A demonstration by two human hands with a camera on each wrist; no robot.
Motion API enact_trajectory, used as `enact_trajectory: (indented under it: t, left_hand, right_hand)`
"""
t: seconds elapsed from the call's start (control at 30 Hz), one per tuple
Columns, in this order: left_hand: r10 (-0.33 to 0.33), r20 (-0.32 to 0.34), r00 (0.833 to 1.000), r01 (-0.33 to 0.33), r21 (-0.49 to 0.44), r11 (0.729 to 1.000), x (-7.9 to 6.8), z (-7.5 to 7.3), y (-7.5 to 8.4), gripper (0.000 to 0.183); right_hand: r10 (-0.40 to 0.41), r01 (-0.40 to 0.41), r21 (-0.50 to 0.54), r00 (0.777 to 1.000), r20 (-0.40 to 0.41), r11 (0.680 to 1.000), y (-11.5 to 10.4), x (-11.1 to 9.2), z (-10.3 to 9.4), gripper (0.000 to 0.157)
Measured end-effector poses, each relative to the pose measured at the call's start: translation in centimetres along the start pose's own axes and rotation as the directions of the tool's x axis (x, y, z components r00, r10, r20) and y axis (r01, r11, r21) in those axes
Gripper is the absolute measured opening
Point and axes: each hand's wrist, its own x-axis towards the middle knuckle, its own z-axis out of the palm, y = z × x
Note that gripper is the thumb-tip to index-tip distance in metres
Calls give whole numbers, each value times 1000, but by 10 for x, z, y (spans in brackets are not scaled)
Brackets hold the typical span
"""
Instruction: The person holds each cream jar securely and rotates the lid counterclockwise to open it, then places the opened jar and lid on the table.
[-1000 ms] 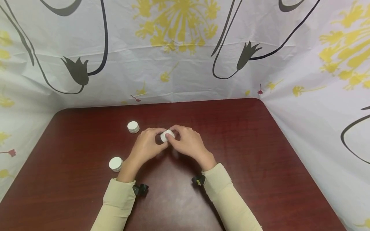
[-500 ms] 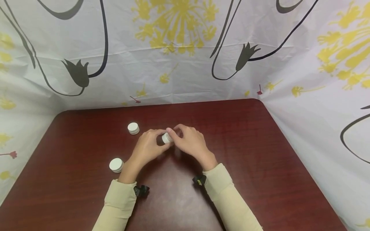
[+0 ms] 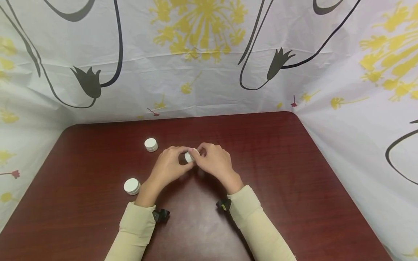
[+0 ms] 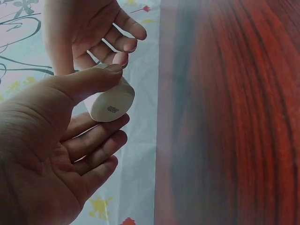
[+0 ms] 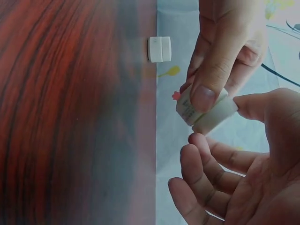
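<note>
Patterned cloth (image 3: pixel 196 83), white with grey stems and yellow flower heads, hung behind a dark reddish table (image 3: pixel 277 181) with a polished sheen. Head view: a small white jar (image 3: pixel 189 157) sat tilted between both hands near mid-table, apparently clear of the wood. Left hand (image 3: pixel 168 165) pinched it from one side, right hand (image 3: pixel 215 161) from the other; fingers hid much of it. Two similar jars stood upright to the left: a far jar (image 3: pixel 151 145), apart from the hands, and a near jar (image 3: pixel 132 186), just beside the person's left forearm. Left wrist view: left thumb lay over the side wall, fingers beneath, outer ones loosely extended; a flat end (image 4: pixel 104 104) with a small dark stamp (image 4: pixel 112 109) faced the camera, uncovered. Right wrist view: a seam (image 5: pixel 198 118) divided the jar into a printed section (image 5: pixel 187 112), gripped by the left hand, and a plain section (image 5: pixel 219 114), probably the lid, pinched between right thumb and fingertip. Judged light and stiff, likely plastic, unlikely to dent or crack under finger force. Smooth round walls could slip, especially with so few fingertips on them. Best hold: left thumb and fingers opposed firmly on the printed section, right ones opposed around the plain section, none bridging the seam. Hard squeezing might bind the two parts.
</note>
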Motion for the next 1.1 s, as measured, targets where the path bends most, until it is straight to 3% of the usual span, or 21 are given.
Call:
enact_trajectory:
  t: [0.27, 0.8, 1.1]
  left_hand:
    - [-6, 0, 1000, 6, 2, 1000, -3, -2, -5, 45]
    - [-24, 24, 999, 23, 47, 999, -1, -2, -8, 64]
    - [-20, 29, 999, 19, 44, 999, 2, 5, -6, 46]
  right_hand:
    - [-29, 29, 19, 999, 16, 999, -4, 1, 2, 39]
    - [-98, 96, 32, 994, 44, 995, -9, 1, 3, 32]
    - [-99, 99, -4, 994, 44, 995, -5, -2, 4, 35]
